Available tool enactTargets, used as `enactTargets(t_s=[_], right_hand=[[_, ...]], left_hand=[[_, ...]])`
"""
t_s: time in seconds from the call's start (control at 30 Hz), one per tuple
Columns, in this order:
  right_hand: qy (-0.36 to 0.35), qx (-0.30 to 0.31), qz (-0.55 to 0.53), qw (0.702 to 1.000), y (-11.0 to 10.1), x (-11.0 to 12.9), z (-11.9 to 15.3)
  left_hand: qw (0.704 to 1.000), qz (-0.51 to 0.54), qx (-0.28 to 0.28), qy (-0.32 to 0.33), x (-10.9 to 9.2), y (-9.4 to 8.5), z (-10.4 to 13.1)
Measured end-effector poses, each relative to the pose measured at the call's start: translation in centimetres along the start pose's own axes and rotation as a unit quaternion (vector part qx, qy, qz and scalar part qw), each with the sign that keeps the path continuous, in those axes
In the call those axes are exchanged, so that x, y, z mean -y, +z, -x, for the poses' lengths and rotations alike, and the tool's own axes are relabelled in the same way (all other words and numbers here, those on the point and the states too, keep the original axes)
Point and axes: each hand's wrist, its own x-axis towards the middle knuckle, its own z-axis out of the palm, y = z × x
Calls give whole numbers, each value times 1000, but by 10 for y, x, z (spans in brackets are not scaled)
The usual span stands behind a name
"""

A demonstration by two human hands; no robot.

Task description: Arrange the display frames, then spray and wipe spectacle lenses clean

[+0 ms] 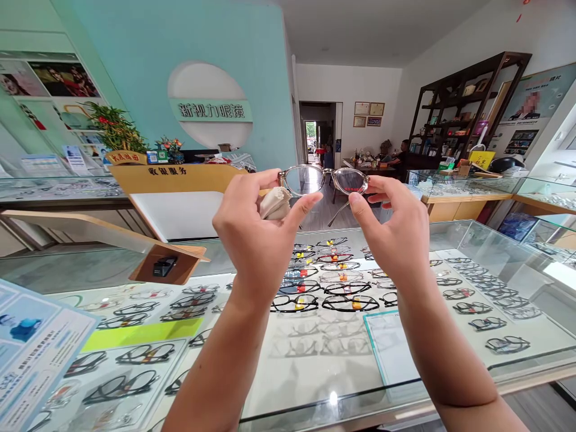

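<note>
A pair of eyeglasses (305, 179) with thin, clear-looking rims is held up over the glass counter, its lenses facing me. My left hand (256, 225) grips the left end of the frame between thumb and fingers, with a folded pale cloth (275, 204) tucked in the same hand. On the other side, my right hand (391, 222) pinches the right end of the frame, thumb near the lower rim. Red lettering shows on the right lens. One temple arm (338, 214) hangs down below the lenses.
Rows of eyeglasses (351, 303) lie inside the glass display counter (324, 384) below my arms. A wooden stand (166, 264) and a printed leaflet (36, 360) are at left. Behind stand a reception desk (180, 210) and a dark shelf (450, 114); a person (400, 157) sits farther back.
</note>
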Motion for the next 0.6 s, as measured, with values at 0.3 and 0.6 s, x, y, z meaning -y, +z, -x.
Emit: enactTargets(t_s=[0.3, 0.6], right_hand=[[0, -16, -11, 1000, -3, 3, -1], [-22, -42, -28, 998, -4, 4, -1]], left_hand=[[1000, 7, 8, -8, 7, 2, 0], [995, 44, 52, -71, 9, 2, -2]])
